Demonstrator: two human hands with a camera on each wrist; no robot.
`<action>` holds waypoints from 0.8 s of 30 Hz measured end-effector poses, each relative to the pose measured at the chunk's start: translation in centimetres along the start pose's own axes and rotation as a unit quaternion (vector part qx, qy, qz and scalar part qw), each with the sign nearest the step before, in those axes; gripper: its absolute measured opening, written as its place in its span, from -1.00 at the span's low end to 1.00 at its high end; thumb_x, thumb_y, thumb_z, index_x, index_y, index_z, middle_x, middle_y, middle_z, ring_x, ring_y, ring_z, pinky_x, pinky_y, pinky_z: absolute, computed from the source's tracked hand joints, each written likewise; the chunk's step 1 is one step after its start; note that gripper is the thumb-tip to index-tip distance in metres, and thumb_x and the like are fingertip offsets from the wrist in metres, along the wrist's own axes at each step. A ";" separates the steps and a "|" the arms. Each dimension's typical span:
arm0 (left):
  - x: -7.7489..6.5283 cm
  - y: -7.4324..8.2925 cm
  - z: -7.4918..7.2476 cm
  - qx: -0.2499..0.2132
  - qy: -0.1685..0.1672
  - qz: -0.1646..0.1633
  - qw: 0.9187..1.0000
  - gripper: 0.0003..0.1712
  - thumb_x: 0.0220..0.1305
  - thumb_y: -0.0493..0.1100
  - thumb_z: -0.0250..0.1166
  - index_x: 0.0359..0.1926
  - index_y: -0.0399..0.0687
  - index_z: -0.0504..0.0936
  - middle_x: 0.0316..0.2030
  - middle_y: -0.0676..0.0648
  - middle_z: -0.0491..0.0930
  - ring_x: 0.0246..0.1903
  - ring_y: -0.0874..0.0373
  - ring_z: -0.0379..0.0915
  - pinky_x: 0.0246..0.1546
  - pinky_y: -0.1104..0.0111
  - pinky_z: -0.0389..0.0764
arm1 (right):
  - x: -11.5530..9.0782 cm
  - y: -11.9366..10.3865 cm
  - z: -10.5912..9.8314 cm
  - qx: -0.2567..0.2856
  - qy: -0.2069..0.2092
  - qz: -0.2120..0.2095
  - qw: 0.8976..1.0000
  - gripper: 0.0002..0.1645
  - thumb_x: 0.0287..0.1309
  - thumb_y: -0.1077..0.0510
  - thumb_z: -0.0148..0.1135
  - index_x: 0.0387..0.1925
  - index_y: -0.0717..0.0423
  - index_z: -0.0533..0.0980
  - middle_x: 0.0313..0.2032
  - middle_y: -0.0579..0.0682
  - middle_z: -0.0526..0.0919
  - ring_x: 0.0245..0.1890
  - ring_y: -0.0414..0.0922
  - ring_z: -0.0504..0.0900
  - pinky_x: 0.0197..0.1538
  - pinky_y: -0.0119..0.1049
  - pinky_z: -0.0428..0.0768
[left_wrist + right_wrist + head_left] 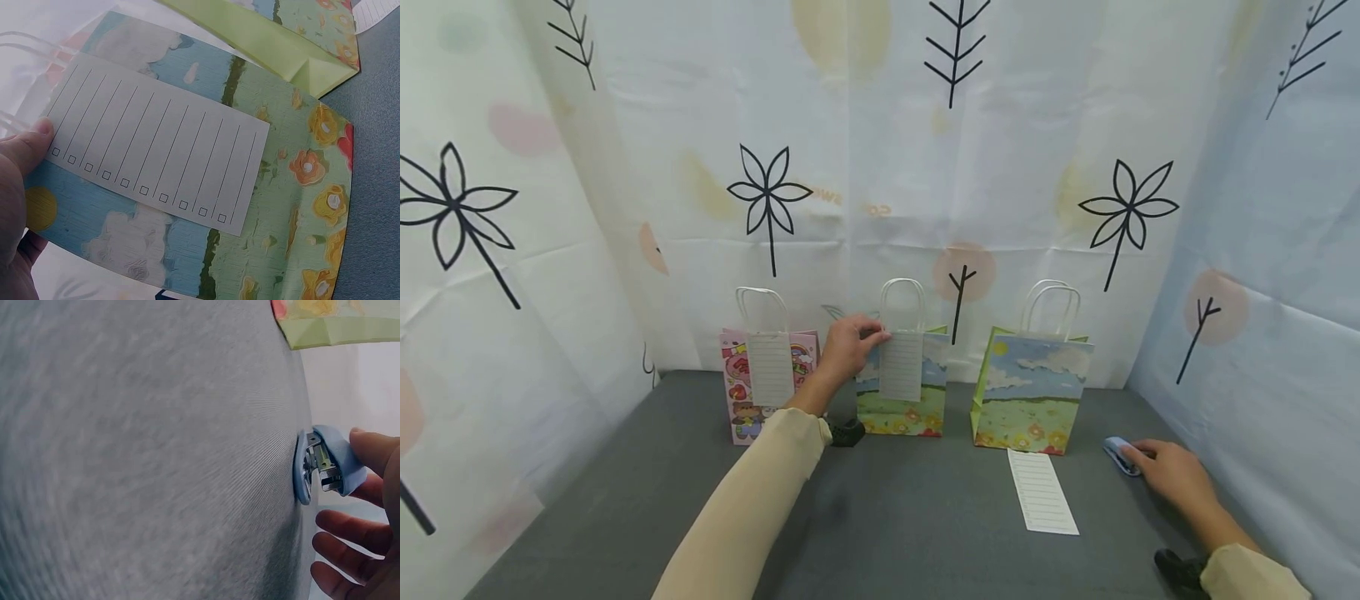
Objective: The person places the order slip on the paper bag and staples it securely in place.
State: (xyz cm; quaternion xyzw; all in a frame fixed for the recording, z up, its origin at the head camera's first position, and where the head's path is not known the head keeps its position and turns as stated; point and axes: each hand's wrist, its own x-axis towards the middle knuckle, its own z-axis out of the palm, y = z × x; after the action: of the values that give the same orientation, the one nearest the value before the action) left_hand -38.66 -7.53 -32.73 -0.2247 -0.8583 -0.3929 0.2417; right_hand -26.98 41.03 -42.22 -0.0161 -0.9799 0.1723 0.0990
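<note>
In the head view my left hand [848, 347] is at the top of the middle paper gift bag [898, 417], which has a painted sky and flower meadow. It pinches a white lined checklist card [156, 147] against the bag's upper edge, thumb in front and fingers behind in the left wrist view. The card lies flat over the bag's front, below white handles. At the right my right hand [1176, 477] grips a small light blue stapler [340, 459] on the table, thumb on its top arm. The stapler's two arms stand apart in the right wrist view.
A pink cartoon bag [745, 421] on the left bears a similar card [771, 371]. A second meadow bag [1033, 392] stands to the right, with a loose card [1042, 493] before it. Patterned cloth [850, 125] encloses the grey table [925, 517].
</note>
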 end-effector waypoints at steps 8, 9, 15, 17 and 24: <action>-0.1 0.2 0.0 0.000 -0.002 -0.003 1.000 -0.76 0.24 -0.12 0.37 -0.16 -0.19 0.74 -0.16 -0.09 0.68 -0.15 0.04 0.58 -0.12 0.17 0.55 | -0.3 -0.9 -0.1 0.020 0.006 -0.030 0.999 -0.48 0.23 -0.04 0.26 -0.11 0.40 0.59 -0.19 0.40 0.62 -0.17 0.33 0.55 -0.19 0.18 0.45; -0.1 0.2 0.0 0.001 -0.002 -0.002 1.000 -0.76 0.24 -0.12 0.37 -0.16 -0.19 0.74 -0.16 -0.09 0.68 -0.15 0.03 0.58 -0.12 0.17 0.55 | -0.3 -0.9 -0.1 0.022 0.003 -0.032 0.999 -0.49 0.22 -0.03 0.27 -0.10 0.39 0.59 -0.20 0.38 0.62 -0.17 0.32 0.55 -0.19 0.18 0.45; -0.1 0.1 -0.1 0.001 -0.002 0.001 1.000 -0.76 0.24 -0.12 0.37 -0.17 -0.19 0.74 -0.16 -0.11 0.68 -0.14 0.03 0.58 -0.11 0.16 0.56 | -0.4 -1.1 0.0 0.029 -0.002 -0.048 0.998 -0.54 0.14 0.03 0.36 -0.09 0.34 0.59 -0.26 0.25 0.65 -0.23 0.20 0.59 -0.21 0.14 0.46; -0.1 0.1 -0.1 0.000 -0.002 0.002 1.000 -0.76 0.24 -0.12 0.37 -0.17 -0.20 0.74 -0.16 -0.11 0.68 -0.15 0.03 0.58 -0.11 0.16 0.56 | -0.4 -1.1 0.0 0.032 -0.009 -0.049 0.998 -0.49 0.12 0.03 0.39 -0.06 0.37 0.56 -0.25 0.26 0.64 -0.23 0.19 0.59 -0.21 0.13 0.46; 0.0 0.1 0.0 0.002 -0.001 0.007 1.000 -0.76 0.23 -0.12 0.38 -0.18 -0.20 0.74 -0.17 -0.10 0.68 -0.16 0.04 0.58 -0.12 0.17 0.56 | -0.1 -1.3 0.1 0.022 -0.035 -0.046 0.998 -0.29 0.03 0.03 0.45 -0.01 0.55 0.46 -0.18 0.41 0.58 -0.18 0.28 0.57 -0.15 0.17 0.47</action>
State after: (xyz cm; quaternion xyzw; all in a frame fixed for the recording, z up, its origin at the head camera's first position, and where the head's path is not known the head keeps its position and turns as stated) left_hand -38.61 -7.54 -32.66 -0.2306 -0.8578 -0.3891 0.2440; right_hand -26.90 39.81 -41.88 0.0370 -0.9786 0.1893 0.0724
